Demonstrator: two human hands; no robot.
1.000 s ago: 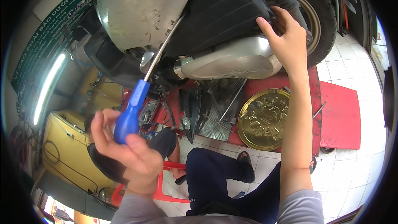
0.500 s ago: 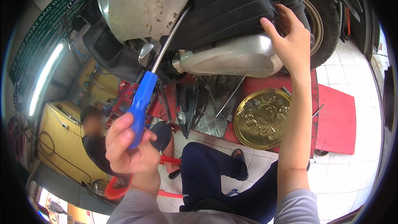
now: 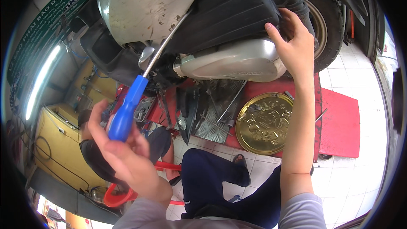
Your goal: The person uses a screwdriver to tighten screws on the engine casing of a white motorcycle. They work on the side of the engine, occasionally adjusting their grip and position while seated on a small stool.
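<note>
My left hand has its fingers loosely around the blue handle of a screwdriver. The long metal shaft slants up, and its tip meets the gap between the pale body panel and the ribbed black air filter cover of a motorbike. At the rear end of that cover is my right hand; its thumb lies at the near face and the other fingers curl behind the edge, partly hidden. Just below the cover sits the silver engine casing.
Under the motorbike is a red lift table with a round gold tray and several tools. The rear wheel stands right of my right hand. Another person sits at the left, near a red stool and a yellow cabinet.
My left hand has loosened and spread its fingers on the screwdriver handle, which has shifted left and slightly down. My right hand stays at the cover's rear end.
</note>
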